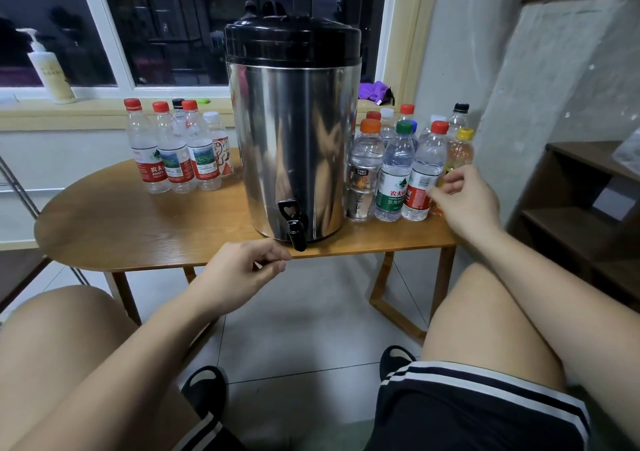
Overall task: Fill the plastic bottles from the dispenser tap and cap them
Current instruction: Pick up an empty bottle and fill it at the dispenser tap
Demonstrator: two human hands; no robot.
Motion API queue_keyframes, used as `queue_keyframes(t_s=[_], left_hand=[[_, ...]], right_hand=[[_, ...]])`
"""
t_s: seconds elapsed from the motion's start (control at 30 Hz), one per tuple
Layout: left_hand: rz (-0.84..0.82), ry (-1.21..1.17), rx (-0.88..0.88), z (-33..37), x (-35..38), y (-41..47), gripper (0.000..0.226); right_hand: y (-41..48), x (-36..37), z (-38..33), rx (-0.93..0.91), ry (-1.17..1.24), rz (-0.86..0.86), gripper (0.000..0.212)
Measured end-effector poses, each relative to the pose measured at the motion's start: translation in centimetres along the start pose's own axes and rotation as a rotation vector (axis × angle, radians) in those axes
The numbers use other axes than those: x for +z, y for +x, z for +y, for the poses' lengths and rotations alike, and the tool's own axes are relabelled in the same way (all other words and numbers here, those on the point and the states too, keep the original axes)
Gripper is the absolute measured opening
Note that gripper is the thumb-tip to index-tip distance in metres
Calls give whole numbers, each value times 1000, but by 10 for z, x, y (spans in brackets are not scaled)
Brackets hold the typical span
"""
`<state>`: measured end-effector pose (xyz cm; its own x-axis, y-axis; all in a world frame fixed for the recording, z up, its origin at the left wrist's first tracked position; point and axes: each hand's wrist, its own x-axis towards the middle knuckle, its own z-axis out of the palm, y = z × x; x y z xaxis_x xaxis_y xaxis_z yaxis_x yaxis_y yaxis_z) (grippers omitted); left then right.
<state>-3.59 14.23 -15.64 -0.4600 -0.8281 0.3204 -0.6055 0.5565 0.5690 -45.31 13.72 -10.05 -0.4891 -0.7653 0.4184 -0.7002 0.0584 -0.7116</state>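
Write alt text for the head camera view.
A seated person's right hand reaches for capped bottles right of a steel dispenser on a wooden table; the left hand hovers empty near its tap. More bottles stand left.

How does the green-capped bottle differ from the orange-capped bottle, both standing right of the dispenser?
The green-capped bottle has a green and white label; the orange-capped bottle has a dark label with orange print. The green-capped bottle stands nearer the right hand, while the orange-capped bottle stands beside the dispenser. Both are clear plastic, upright and capped on the table.
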Motion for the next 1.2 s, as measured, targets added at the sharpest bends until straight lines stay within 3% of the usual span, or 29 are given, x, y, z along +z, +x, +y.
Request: queue_keyframes(t_s=[0.27,0.4,0.57,0.7,1.0,1.07,1.2], left_hand=[[60,54,-41,-10,-48,16,7],[124,133,-192,-48,-83,35,12],[358,82,-404,-101,-120,70,24],[534,-43,-521,-140,-151,108,43],[920,9,-578,-183,-227,184,50],[871,110,-555,-187,-235,195,49],[592,325,-500,-200,-243,204,62]], right_hand=[[-94,51,-48,-195,238,-392,20],[-110,88,-54,-189,217,-540,18],[-118,120,-54,-140,193,-712,18],[-124,134,-56,-102,182,-797,16],[-127,154,-60,-76,162,-804,14],[-125,154,-58,-79,143,-801,14],[-124,155,-57,-91,131,-806,17]])
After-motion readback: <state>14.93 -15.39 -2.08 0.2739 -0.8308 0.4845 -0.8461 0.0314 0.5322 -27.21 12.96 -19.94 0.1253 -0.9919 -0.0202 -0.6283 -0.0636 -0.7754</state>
